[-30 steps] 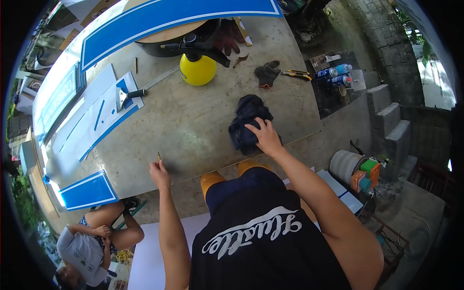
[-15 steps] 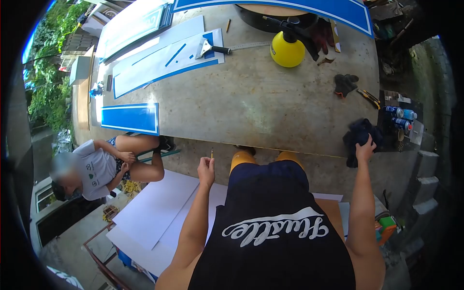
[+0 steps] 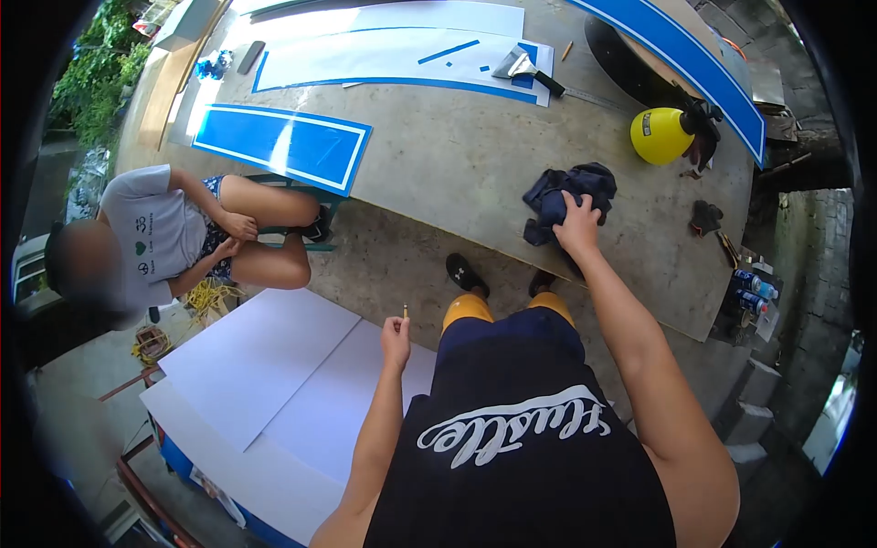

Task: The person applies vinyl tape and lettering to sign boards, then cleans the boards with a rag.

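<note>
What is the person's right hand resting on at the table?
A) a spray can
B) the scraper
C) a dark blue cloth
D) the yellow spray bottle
C: the right hand lies on the crumpled dark blue cloth at the edge of the table, while the yellow spray bottle and scraper sit apart, untouched.

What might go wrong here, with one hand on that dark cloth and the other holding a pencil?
The right hand presses the dark cloth near the table edge, so a sweep toward it might push the cloth off. The yellow sprayer stands close behind the cloth; a wide wipe may knock it. The left hand holds a pencil upright, away from the table, where it might drop.
</note>
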The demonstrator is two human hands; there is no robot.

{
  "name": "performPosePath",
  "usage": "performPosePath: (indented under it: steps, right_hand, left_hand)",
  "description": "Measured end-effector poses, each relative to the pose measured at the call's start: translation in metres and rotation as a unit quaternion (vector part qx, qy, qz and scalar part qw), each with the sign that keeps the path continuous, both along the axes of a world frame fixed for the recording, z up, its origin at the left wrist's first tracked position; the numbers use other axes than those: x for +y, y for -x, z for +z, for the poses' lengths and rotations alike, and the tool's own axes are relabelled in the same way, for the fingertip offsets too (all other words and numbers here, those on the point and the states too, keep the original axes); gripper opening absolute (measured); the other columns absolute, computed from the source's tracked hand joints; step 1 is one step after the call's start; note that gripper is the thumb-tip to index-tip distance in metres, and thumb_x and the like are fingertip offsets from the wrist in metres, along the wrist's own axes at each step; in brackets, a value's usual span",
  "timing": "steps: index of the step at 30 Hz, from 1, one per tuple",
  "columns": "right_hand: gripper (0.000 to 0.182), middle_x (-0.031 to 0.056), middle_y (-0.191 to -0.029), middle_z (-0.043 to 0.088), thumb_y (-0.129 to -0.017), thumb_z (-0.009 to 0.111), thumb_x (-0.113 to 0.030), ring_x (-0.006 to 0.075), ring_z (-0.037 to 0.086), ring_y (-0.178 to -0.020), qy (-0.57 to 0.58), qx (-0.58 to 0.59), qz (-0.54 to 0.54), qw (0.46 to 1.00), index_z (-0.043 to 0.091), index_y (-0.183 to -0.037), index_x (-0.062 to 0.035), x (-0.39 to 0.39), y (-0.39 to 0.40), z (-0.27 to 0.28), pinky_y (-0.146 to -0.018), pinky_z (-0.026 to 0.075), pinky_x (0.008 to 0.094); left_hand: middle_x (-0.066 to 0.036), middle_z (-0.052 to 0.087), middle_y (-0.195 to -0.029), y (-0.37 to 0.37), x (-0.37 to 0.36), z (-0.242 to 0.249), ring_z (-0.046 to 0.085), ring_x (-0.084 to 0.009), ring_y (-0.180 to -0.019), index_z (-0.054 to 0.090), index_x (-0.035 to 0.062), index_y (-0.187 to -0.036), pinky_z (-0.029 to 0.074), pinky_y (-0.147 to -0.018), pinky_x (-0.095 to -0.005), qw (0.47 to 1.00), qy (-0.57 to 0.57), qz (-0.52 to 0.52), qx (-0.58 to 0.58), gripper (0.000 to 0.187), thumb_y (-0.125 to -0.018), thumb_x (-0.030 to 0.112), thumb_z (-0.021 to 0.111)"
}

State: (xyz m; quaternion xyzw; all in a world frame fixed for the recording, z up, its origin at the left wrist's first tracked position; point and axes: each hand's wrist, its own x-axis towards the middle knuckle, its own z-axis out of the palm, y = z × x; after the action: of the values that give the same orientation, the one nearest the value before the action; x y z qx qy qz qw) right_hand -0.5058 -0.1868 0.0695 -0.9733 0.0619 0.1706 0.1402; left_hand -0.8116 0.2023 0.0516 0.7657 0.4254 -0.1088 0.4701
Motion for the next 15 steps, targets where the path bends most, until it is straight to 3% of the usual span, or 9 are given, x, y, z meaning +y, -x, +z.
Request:
performPosePath:
  steps: [6,8,12,14,15]
  right_hand:
    - [0.079,0.0131,-0.154,0.040,-0.077,0.078,-0.005,0.0443,0.047,-0.130,-0.034,0.000,0.154,0.987,0.055,-0.149,-0.0296,0.203,-0.059,-0.005,-0.100,0.055,0.0513]
    - [0.065,0.0119,-0.154,0.042,-0.085,0.071,-0.007,0.0425,0.047,-0.131,-0.028,0.009,0.237,0.971,0.060,-0.145,-0.0303,0.253,-0.060,0.004,-0.101,0.053,0.0522]
    - [0.037,0.0084,-0.151,0.049,-0.097,0.060,-0.019,0.0392,0.048,-0.132,-0.077,-0.048,0.352,0.932,0.073,-0.129,-0.0297,0.303,-0.037,-0.005,-0.102,0.048,0.0542]
    - [0.044,0.0073,-0.151,0.049,-0.094,0.061,-0.014,0.0397,0.048,-0.133,-0.070,-0.014,0.397,0.915,0.070,-0.133,-0.0315,0.298,-0.031,0.001,-0.101,0.050,0.0511]
    - [0.039,0.0071,-0.145,0.052,-0.095,0.061,-0.016,0.0386,0.049,-0.131,-0.082,-0.009,0.391,0.917,0.073,-0.129,-0.0322,0.292,-0.026,0.000,-0.099,0.050,0.0507]
  left_hand:
    - [-0.004,0.063,-0.084,0.114,0.094,-0.002,0.058,-0.0125,-0.068,0.058,0.0043,-0.102,0.048,-0.061,-0.0284,0.989,0.024,0.140,0.034,0.023,-0.104,0.026,0.064]
    - [-0.004,0.063,-0.085,0.143,0.109,0.002,0.058,-0.0122,-0.067,0.058,0.0050,-0.101,0.047,-0.059,-0.0281,0.983,0.036,0.171,0.052,0.023,-0.104,0.026,0.064]
    - [-0.004,0.063,-0.083,0.173,0.112,0.000,0.058,-0.0113,-0.065,0.058,0.0063,-0.100,0.045,-0.055,-0.0264,0.976,0.080,0.191,0.067,0.023,-0.104,0.027,0.064]
    - [-0.004,0.063,-0.082,0.169,0.109,-0.005,0.058,-0.0113,-0.064,0.058,0.0068,-0.099,0.045,-0.054,-0.0258,0.978,0.098,0.169,0.069,0.023,-0.104,0.028,0.064]
    - [-0.004,0.062,-0.082,0.159,0.104,-0.010,0.058,-0.0113,-0.064,0.058,0.0071,-0.099,0.044,-0.053,-0.0255,0.980,0.110,0.153,0.069,0.023,-0.104,0.029,0.064]
